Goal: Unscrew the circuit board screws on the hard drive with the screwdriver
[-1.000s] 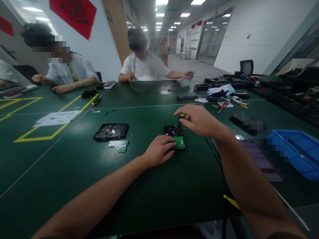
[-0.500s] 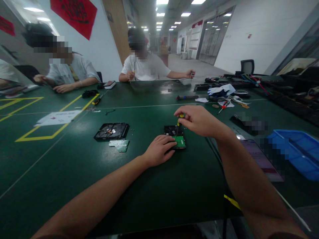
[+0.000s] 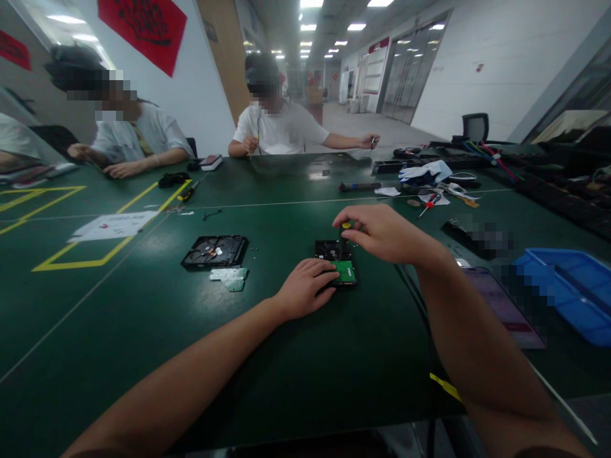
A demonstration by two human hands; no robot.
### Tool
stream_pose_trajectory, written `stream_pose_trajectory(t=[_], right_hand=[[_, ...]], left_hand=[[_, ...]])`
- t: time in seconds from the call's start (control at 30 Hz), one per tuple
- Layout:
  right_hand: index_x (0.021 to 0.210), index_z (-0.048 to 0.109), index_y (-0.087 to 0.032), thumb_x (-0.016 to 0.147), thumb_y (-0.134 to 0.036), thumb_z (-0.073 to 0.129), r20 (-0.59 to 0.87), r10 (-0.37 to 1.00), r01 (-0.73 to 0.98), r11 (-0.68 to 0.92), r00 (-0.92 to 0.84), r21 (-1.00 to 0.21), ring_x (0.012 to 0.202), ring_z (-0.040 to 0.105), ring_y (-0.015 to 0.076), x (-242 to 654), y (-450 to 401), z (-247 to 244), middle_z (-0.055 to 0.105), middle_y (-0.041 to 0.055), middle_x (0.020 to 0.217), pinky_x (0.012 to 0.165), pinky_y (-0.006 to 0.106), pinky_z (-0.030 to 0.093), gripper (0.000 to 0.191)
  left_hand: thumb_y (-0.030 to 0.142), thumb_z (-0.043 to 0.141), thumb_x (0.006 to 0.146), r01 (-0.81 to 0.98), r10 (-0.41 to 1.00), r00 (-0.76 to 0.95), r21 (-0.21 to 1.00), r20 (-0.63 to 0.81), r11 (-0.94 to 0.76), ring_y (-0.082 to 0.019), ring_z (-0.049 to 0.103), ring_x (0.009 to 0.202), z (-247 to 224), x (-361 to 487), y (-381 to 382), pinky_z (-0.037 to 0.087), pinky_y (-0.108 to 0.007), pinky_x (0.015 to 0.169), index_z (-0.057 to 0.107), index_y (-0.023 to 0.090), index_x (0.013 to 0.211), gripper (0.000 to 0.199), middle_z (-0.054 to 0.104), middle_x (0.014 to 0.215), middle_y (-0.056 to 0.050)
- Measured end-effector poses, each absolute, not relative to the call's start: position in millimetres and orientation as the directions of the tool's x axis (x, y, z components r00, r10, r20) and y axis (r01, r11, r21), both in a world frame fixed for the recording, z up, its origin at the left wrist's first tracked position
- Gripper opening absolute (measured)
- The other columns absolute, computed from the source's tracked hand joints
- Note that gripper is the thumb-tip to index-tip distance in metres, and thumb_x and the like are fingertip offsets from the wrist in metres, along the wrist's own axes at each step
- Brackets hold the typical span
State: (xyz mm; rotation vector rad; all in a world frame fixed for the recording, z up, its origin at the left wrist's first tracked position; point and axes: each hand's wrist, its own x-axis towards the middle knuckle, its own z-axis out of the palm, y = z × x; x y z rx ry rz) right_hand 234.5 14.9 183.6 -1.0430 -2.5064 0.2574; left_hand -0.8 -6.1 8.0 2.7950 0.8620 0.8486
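Your left hand (image 3: 305, 289) lies with its fingers extended over the left side of the hard drive (image 3: 328, 246), thumb apart, at the centre of the frame. Your right hand (image 3: 375, 232) pinches the upright screwdriver (image 3: 346, 227) by its yellow top between thumb and fingers. You cannot tell whether the tip touches the drive's green circuit board (image 3: 346, 272).

The near edge of the counter (image 3: 305, 375) crosses the bottom of the frame; its far edge lies at upper centre. You have bare surface between your forearms and left of your left forearm. Your right forearm passes beside the tablet (image 3: 508, 308); the blue tray (image 3: 570, 292) stands at the right edge of the frame.

Count two hard drives: one under your left hand, the second drive (image 3: 214, 251) left of centre. One loose board (image 3: 230, 278) lies just below the latter. Three other people sit along the counter, one partly cut off at the left edge.

The counter is green and glossy, with yellow tape (image 3: 71, 264) at left. Ceiling lights (image 3: 356, 27) run down the room.
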Motion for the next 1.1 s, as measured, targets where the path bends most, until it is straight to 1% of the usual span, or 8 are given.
stream_pose_trajectory(t=[0.07, 0.17, 0.3, 0.5, 0.67, 0.8, 0.97, 1.1], right_hand=[[0.116, 0.075, -0.018, 0.097, -0.019, 0.061, 0.296, 0.727, 0.652, 0.687, -0.619, -0.322, 0.088, 0.070, 0.0212, 235.0, 15.0, 183.0, 0.080, 0.0074, 0.104, 0.082, 0.033, 0.045, 0.023], [0.110, 0.073, -0.017, 0.097, -0.023, 0.063, 0.324, 0.753, 0.688, 0.656, -0.573, -0.309, 0.084, 0.068, 0.0215, 234.7, 17.3, 180.6, 0.079, 0.0081, 0.100, 0.079, 0.033, 0.045, 0.017], [0.103, 0.073, -0.019, 0.097, -0.027, 0.066, 0.353, 0.743, 0.695, 0.663, -0.568, -0.277, 0.084, 0.066, 0.0208, 233.9, 19.8, 178.7, 0.077, 0.0078, 0.101, 0.079, 0.033, 0.043, 0.012], [0.108, 0.077, -0.021, 0.095, -0.024, 0.065, 0.336, 0.740, 0.680, 0.671, -0.583, -0.296, 0.086, 0.064, 0.0199, 234.2, 17.8, 180.0, 0.075, 0.0061, 0.102, 0.081, 0.033, 0.044, 0.018], [0.105, 0.078, -0.019, 0.101, -0.028, 0.061, 0.346, 0.734, 0.672, 0.676, -0.584, -0.302, 0.085, 0.065, 0.0194, 232.2, 18.2, 180.0, 0.077, 0.0074, 0.104, 0.081, 0.033, 0.045, 0.019], [0.103, 0.078, -0.021, 0.099, -0.023, 0.062, 0.352, 0.728, 0.671, 0.682, -0.588, -0.290, 0.085, 0.066, 0.0202, 231.9, 19.1, 180.0, 0.079, 0.0068, 0.102, 0.081, 0.033, 0.045, 0.017], [0.118, 0.075, -0.018, 0.097, -0.018, 0.057, 0.326, 0.734, 0.671, 0.678, -0.596, -0.298, 0.082, 0.067, 0.0198, 233.3, 16.3, 181.1, 0.079, 0.0061, 0.097, 0.076, 0.032, 0.044, 0.028], [0.115, 0.074, -0.017, 0.093, -0.013, 0.054, 0.322, 0.747, 0.692, 0.663, -0.582, -0.286, 0.079, 0.066, 0.0204, 234.0, 16.3, 180.7, 0.078, 0.0062, 0.092, 0.075, 0.033, 0.044, 0.030]], left_hand=[[0.035, 0.062, 0.105, 0.490, 0.542, 0.683, 0.243, 0.489, -0.837, -0.030, 0.062, 0.136, 7.6, -1.0, -5.8, 0.050, -0.055, 0.117, 0.067, 0.023, 0.140, 0.037, 0.069, 0.140, -0.011], [0.035, 0.062, 0.105, 0.486, 0.538, 0.687, 0.243, 0.488, -0.840, -0.030, 0.063, 0.135, 7.8, -1.3, -5.5, 0.050, -0.055, 0.117, 0.067, 0.024, 0.139, 0.036, 0.069, 0.140, -0.011], [0.034, 0.062, 0.105, 0.485, 0.543, 0.687, 0.252, 0.484, -0.838, -0.031, 0.063, 0.135, 9.0, -1.3, -5.9, 0.051, -0.056, 0.115, 0.067, 0.025, 0.140, 0.036, 0.069, 0.140, -0.011], [0.035, 0.062, 0.105, 0.490, 0.546, 0.687, 0.250, 0.479, -0.835, -0.030, 0.062, 0.136, 7.7, -0.9, -5.6, 0.050, -0.055, 0.116, 0.067, 0.026, 0.140, 0.037, 0.069, 0.141, -0.011], [0.035, 0.062, 0.105, 0.493, 0.544, 0.685, 0.242, 0.485, -0.836, -0.030, 0.062, 0.136, 6.2, -0.5, -5.1, 0.050, -0.054, 0.116, 0.067, 0.024, 0.139, 0.036, 0.069, 0.141, -0.010], [0.035, 0.062, 0.105, 0.490, 0.539, 0.688, 0.237, 0.486, -0.839, -0.030, 0.062, 0.136, 6.8, -0.4, -5.4, 0.050, -0.054, 0.116, 0.067, 0.024, 0.139, 0.036, 0.069, 0.141, -0.010], [0.035, 0.062, 0.105, 0.494, 0.546, 0.685, 0.244, 0.482, -0.835, -0.031, 0.062, 0.136, 7.3, -0.5, -5.5, 0.050, -0.055, 0.117, 0.067, 0.024, 0.139, 0.036, 0.069, 0.141, -0.011], [0.034, 0.063, 0.104, 0.491, 0.549, 0.685, 0.252, 0.479, -0.834, -0.031, 0.062, 0.136, 7.3, -0.7, -5.3, 0.050, -0.056, 0.116, 0.067, 0.025, 0.140, 0.037, 0.069, 0.141, -0.011]])
